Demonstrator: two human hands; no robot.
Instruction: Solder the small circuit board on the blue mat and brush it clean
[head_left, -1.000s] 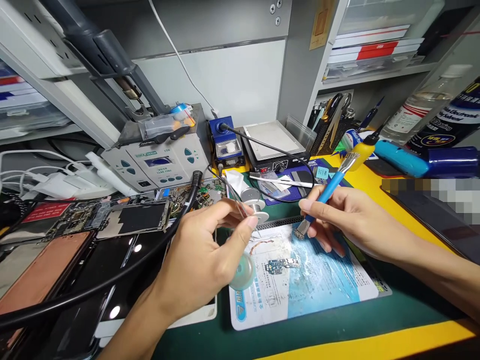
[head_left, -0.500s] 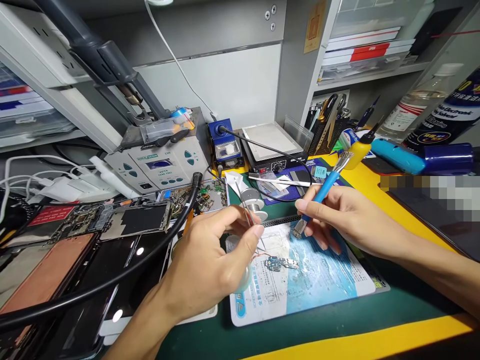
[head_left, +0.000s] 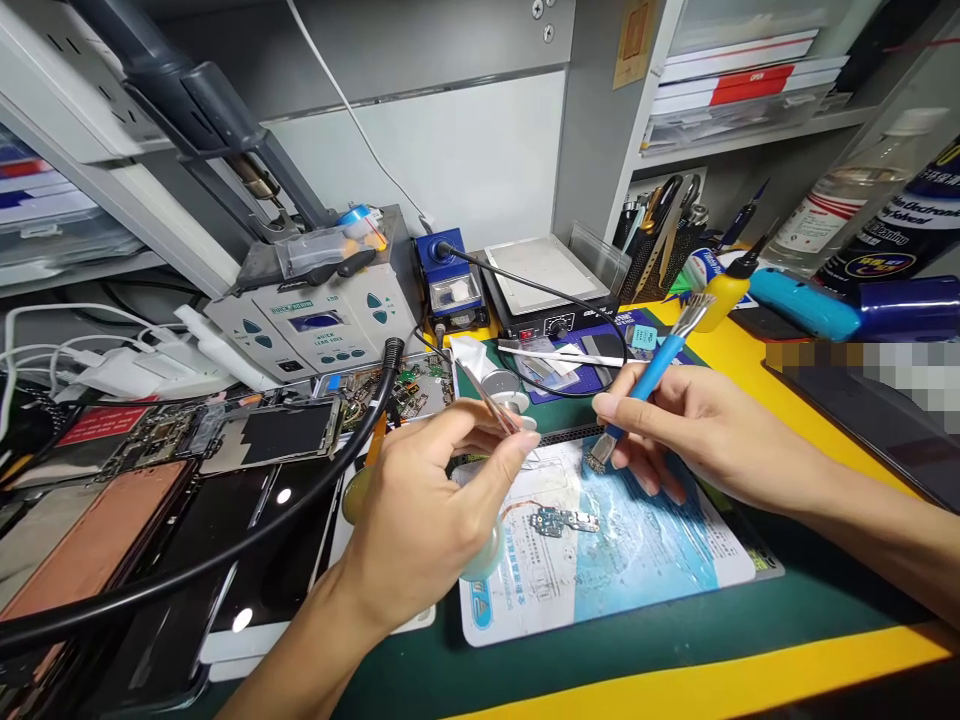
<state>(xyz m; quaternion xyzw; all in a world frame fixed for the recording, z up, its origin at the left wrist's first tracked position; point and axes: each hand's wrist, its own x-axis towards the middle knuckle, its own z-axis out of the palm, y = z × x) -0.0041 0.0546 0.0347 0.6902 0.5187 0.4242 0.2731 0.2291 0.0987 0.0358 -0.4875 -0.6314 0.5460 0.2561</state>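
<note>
My left hand (head_left: 427, 510) pinches a pair of tweezers (head_left: 491, 400) between thumb and forefinger, above the left part of a white and blue printed mat (head_left: 637, 560). In my right hand (head_left: 690, 425) is a blue-handled brush (head_left: 651, 380), tilted, its short bristles close to the mat's upper part; whether they touch it I cannot tell. On the mat between and below both hands lies a small circuit board (head_left: 562, 521), with a thin copper-coloured strip running left from it. Part of a round translucent thing (head_left: 486, 557) shows under my left hand.
A spool of wire (head_left: 510, 388) stands behind my left hand. A thick black hose (head_left: 300, 510) crosses phone parts (head_left: 97, 545) at left. Behind stand a rework station (head_left: 322, 320), a hot plate (head_left: 547, 280) and a yellow bottle (head_left: 720, 300). A dark slab (head_left: 862, 430) lies at right.
My left hand has shifted slightly right and up, and the tweezers have turned a little with it. My right hand keeps its hold on the brush, almost still. The view has shifted slightly.
</note>
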